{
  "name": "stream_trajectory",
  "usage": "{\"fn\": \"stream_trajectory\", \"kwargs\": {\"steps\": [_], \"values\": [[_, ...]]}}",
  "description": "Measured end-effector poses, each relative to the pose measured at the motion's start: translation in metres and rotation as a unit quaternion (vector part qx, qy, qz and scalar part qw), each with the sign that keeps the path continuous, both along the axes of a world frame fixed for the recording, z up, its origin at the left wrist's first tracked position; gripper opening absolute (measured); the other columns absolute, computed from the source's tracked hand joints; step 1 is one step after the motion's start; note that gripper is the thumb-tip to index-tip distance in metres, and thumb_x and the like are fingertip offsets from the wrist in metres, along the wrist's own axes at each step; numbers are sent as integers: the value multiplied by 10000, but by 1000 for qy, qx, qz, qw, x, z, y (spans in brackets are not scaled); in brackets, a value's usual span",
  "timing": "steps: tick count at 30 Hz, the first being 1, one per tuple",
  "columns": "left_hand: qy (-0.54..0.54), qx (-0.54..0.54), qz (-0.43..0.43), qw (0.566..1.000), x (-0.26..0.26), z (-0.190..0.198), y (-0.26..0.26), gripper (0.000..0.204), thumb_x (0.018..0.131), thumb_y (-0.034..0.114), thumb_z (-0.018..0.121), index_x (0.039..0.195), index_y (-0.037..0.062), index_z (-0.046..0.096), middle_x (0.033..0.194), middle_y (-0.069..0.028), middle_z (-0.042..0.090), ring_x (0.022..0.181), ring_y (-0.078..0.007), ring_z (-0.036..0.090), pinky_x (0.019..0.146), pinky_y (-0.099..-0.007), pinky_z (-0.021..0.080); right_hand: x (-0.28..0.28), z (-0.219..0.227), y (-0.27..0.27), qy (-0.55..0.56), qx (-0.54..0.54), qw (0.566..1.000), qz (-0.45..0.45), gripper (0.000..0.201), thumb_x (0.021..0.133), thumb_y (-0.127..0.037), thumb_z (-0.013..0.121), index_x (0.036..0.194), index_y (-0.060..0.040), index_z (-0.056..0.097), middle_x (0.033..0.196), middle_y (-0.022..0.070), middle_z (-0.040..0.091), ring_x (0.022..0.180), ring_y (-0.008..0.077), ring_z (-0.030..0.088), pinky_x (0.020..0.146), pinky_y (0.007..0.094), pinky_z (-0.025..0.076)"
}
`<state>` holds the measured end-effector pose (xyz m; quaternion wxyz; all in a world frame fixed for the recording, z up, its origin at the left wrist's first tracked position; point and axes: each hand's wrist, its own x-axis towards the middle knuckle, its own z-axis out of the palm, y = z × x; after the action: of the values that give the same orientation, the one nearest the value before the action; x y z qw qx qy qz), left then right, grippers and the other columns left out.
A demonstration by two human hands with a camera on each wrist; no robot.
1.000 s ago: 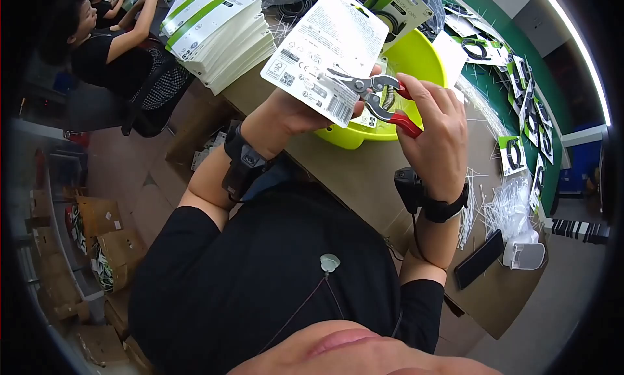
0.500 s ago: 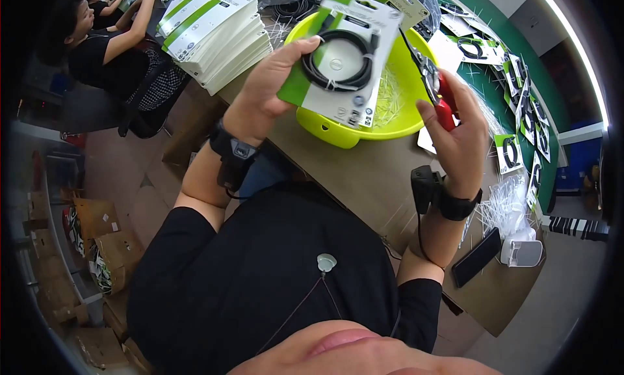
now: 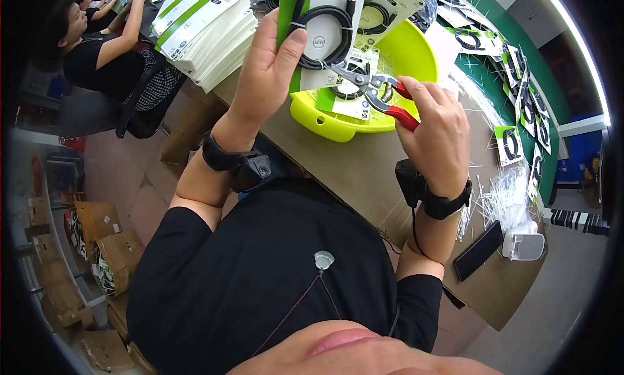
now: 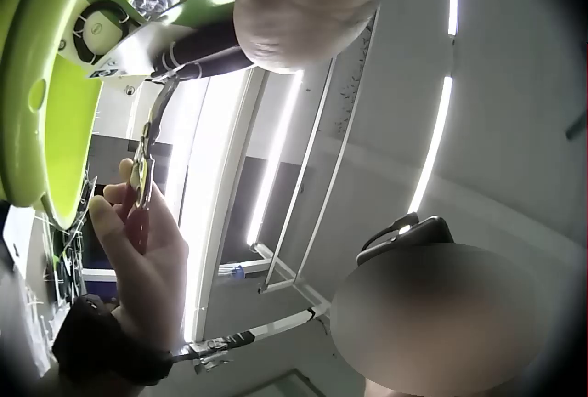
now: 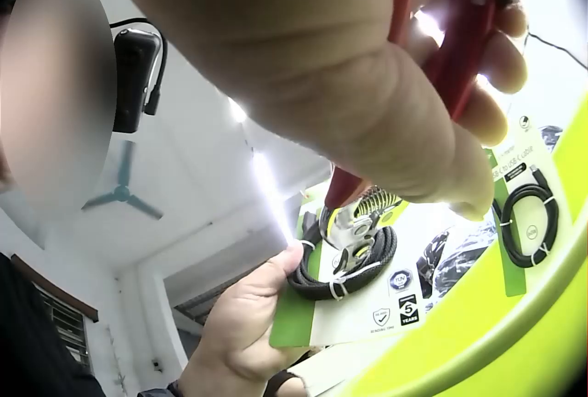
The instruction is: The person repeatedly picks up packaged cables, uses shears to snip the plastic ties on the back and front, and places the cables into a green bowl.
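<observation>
In the head view the left hand (image 3: pixel 265 76) grips a green and white card (image 3: pixel 314 80) by its left edge, thumb on the front, above the yellow-green basin's left side. A coiled black cable (image 3: pixel 348 31) is fastened to the card with white ties. The right hand (image 3: pixel 439 131) holds red-handled cutters (image 3: pixel 404 117), their jaws at the tie on the coil's lower edge. From the right wrist view, the cutters' spring and metal part cover some of the coil (image 5: pixel 317 289). The left wrist view shows the cutter tips touching or very near the cable (image 4: pixel 216 52); which, I cannot tell.
Inside the yellow-green basin (image 3: pixel 419 56) lie other carded cables and cut ties. A stack of cards (image 3: pixel 214 50) stands at the left. To the right are carded cables on a green surface (image 3: pixel 491 82), white ties (image 3: pixel 500 199), and a phone (image 3: pixel 478 251). Other people sit at upper left.
The card was turned from its printed back to its cable side and moved up and left. The cutters swung away to the right, then came back to the card's lower edge.
</observation>
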<state>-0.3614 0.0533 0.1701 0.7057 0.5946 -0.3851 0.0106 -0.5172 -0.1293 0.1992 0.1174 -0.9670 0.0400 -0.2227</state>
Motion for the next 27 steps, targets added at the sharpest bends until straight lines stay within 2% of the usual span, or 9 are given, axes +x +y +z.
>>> {"fn": "stream_trajectory", "kwargs": {"steps": [2, 6, 9, 11, 14, 15, 18, 21, 27], "values": [[-101, 39, 43, 993, -6, 4, 0, 294, 967, 159, 484, 1218, 9, 463, 1034, -26, 594, 932, -86, 534, 831, -222, 423, 0, 0, 0, 4, 1, 1000, 1, 479, 640, -68, 698, 1110, -89, 608, 962, 107, 617, 935, 285, 568, 835, 368, 449], [-186, 71, 52, 979, -18, 10, 1, 304, 962, 147, 492, 1227, 4, 458, 1034, -36, 594, 954, -103, 532, 849, -232, 419, -1, -1, -2, 1, -18, 1000, 11, 476, 646, -67, 698, 1113, -86, 606, 964, 111, 626, 880, 290, 593, 787, 374, 473], [-184, 77, 57, 978, -13, 8, 1, 310, 961, 151, 494, 1230, 4, 448, 1048, -40, 588, 941, -108, 542, 839, -239, 434, 0, -7, -8, 81, 57, 995, 16, 462, 657, -65, 696, 1110, -87, 604, 963, 125, 636, 801, 293, 618, 722, 371, 497], [-185, 79, 58, 978, -9, 6, 0, 313, 961, 153, 495, 1232, 5, 444, 1055, -43, 586, 934, -111, 547, 834, -242, 441, 3, -10, -11, 34, 91, 995, 33, 456, 662, -57, 692, 1108, -77, 600, 958, 129, 637, 779, 295, 622, 703, 372, 501], [93, -87, -58, 990, -6, 3, -9, 331, 956, 157, 504, 1242, 12, 422, 1081, -56, 576, 896, -112, 572, 805, -258, 479, 9, -14, -12, -58, 151, 984, 68, 442, 673, -40, 685, 1106, -57, 593, 949, 136, 639, 736, 299, 629, 666, 373, 508], [93, -90, -60, 990, -8, 2, -13, 331, 956, 157, 504, 1242, 12, 422, 1081, -56, 576, 896, -112, 572, 805, -258, 479, 14, -15, -4, -113, 171, 975, 82, 435, 665, -24, 682, 1090, -50, 594, 942, 134, 637, 751, 298, 627, 679, 372, 506], [272, -148, -164, 937, -23, 0, -25, 307, 959, 136, 481, 1235, 21, 411, 1076, -63, 567, 895, -115, 588, 807, -279, 506, 23, -18, 14, -219, 207, 948, 105, 421, 650, 9, 676, 1060, -38, 594, 928, 130, 633, 781, 296, 623, 705, 370, 502], [309, -132, -173, 926, -31, 0, -31, 288, 958, 115, 460, 1225, 20, 414, 1063, -68, 568, 912, -130, 593, 815, -291, 510, 26, -23, 21, -254, 33, 961, 106, 411, 615, 51, 668, 1011, -32, 592, 908, 121, 626, 820, 293, 613, 740, 369, 494], [407, -164, -187, 879, -30, -9, -29, 263, 950, 87, 435, 1203, 15, 425, 1052, -73, 568, 909, -160, 604, 806, -310, 520, 31, -32, 26, -254, 9, 962, 100, 401, 597, 61, 666, 978, -43, 592, 900, 116, 623, 841, 289, 602, 761, 364, 488]]}}
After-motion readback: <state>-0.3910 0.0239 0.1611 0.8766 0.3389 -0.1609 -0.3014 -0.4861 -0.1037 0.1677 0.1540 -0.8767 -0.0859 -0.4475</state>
